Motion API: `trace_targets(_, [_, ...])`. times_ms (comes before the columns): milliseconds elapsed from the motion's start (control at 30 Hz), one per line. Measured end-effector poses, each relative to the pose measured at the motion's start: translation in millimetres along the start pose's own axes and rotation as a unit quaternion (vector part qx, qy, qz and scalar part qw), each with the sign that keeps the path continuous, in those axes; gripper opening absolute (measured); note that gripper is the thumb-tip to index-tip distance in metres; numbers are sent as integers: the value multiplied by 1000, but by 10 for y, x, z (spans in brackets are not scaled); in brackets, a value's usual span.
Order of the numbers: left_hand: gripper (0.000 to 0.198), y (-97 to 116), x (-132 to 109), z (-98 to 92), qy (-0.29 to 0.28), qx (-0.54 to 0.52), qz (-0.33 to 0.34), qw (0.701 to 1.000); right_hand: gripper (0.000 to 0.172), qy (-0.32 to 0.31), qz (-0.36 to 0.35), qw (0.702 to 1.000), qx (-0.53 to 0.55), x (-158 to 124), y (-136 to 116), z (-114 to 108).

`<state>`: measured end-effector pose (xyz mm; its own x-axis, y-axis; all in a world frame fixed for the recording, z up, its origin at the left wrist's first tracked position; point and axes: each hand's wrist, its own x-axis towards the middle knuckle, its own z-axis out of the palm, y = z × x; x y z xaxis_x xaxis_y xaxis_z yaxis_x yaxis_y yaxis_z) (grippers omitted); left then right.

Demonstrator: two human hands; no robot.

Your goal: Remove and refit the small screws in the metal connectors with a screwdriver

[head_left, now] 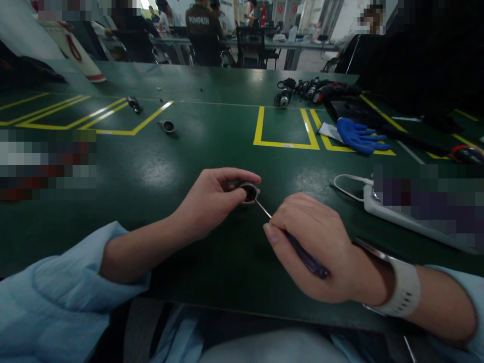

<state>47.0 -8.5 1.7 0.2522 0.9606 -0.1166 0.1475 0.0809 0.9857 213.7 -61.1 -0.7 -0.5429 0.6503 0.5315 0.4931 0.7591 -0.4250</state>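
Observation:
Between the thumb and fingers of my left hand (215, 199) is a small round metal housing (249, 192) with a dark hollow inside, its opening tilted toward me. My right hand (313, 242) is closed around the dark handle of a screwdriver (307, 256). Its thin shaft points up and left, and the tip meets the lower right rim of the housing. Whether a screw sits under the tip is too small to make out. Just below the housing, a tiny dark piece shows near the tabletop.
A similar round metal part (167, 126) and a small dark part (133, 104) lie farther left on the green table (212, 151). Beyond my right hand are a blue glove (361, 136), a white power strip (412, 222) and black corded tools (302, 91). Several people sit in the background.

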Motion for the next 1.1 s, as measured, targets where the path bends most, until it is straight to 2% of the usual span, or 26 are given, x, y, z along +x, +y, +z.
trace_targets(133, [18, 13, 29, -23, 14, 1, -6, 1000, 19, 23, 4, 999, 39, -15, -12, -36])
trace_targets(200, [20, 28, 64, -61, 38, -23, 8, 999, 22, 58, 63, 990, 110, -13, 10, -34])
trace_targets(233, [22, 38, 84, -84, 54, -39, 18, 998, 24, 77, 110, 978, 159, -6, 35, -20])
trace_targets(300, [27, 61, 121, -130, 88, -69, 30, 993, 28, 107, 216, 933, 266, 20, 109, 33])
trace_targets(367, [27, 83, 147, -161, 110, -85, 32, 990, 29, 92, 265, 894, 349, 56, 191, 99])
trace_targets(400, [27, 92, 154, -170, 116, -87, 30, 989, 30, 88, 274, 887, 360, 74, 225, 128])
trace_targets(667, [25, 97, 143, -165, 117, -95, 6, 989, 31, 43, 304, 904, 299, 156, 240, 186])
trace_targets(800, [26, 92, 140, -172, 103, -100, 3, 990, 31, 25, 294, 912, 284, 159, 258, 212])
trace_targets(967, [26, 80, 142, -176, 96, -90, 4, 991, 33, -8, 277, 930, 241, 255, 236, 98])
trace_targets(1100, [26, 73, 139, -178, 84, -92, 2, 992, 37, -71, 331, 911, 237, 335, 203, -7])
